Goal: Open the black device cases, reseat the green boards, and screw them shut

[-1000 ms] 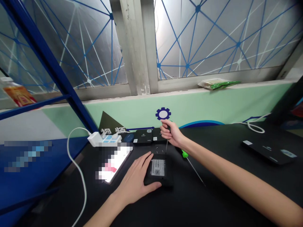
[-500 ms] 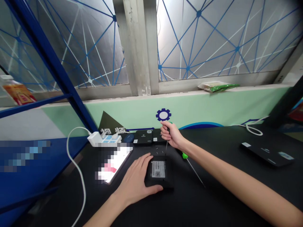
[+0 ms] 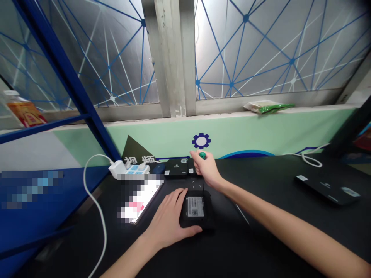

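Note:
A small black electronics box lies on the black table with its labelled side up. My left hand is closed around its left side, fingers at the far edge and thumb along the near edge. My right hand is wrapped round a screwdriver, whose green handle end shows above the fist. The screwdriver's thin shaft points down at the box's far right corner; whether the tip sits in a screw cannot be made out. Several small loose screws lie just behind the box.
Left of the box lies a lit phone. Behind are a power strip and another black box. Under my right forearm shows the metal shaft of a second screwdriver. One more black box lies far right. A white cable runs down the left.
My right hand has tilted and lowered slightly, bringing the green handle end into view. My forearm now covers the second screwdriver's green handle. The left hand keeps its hold on the box.

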`<state>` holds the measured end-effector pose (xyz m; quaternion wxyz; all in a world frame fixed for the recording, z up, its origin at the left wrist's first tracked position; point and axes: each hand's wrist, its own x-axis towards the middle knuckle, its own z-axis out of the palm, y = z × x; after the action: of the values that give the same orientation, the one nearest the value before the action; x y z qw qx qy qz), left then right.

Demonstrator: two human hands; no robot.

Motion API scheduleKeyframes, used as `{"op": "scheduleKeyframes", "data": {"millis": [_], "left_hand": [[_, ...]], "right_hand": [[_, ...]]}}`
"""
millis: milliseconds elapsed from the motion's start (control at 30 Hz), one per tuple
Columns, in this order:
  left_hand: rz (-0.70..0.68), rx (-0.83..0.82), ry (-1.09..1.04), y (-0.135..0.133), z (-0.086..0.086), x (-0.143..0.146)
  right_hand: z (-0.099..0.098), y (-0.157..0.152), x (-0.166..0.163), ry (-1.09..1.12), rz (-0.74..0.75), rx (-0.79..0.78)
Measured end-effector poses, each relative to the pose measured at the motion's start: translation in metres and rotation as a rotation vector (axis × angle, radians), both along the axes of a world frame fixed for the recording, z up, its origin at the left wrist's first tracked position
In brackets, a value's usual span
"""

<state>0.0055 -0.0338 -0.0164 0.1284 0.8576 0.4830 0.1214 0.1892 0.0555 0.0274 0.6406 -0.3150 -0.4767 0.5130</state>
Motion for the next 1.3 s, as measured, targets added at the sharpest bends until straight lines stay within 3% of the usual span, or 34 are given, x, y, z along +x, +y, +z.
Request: {"op": "scheduleKeyframes", "data": {"millis": [400, 833, 1033, 1300], "left_hand": [[-0.034, -0.025, 0.013, 0.002, 0.002, 0.000], [-0.053, -0.013, 0.014, 0.004, -0.001, -0.001], [-0.043, 0.003, 0.011, 0.004, -0.003, -0.002], [-0.058, -0.008, 0.016, 0.003, 0.000, -0.003]], "right_hand": [[-0.007, 0.026, -0.004, 0.102, -0.010, -0.092], [-0.010, 0.021, 0.010, 0.249, -0.130, -0.140], [-0.006, 0.014, 0.010, 0.289, -0.055, -0.131], [-0.018, 0.034, 0.018, 0.366, -0.039, -0.259]]}}
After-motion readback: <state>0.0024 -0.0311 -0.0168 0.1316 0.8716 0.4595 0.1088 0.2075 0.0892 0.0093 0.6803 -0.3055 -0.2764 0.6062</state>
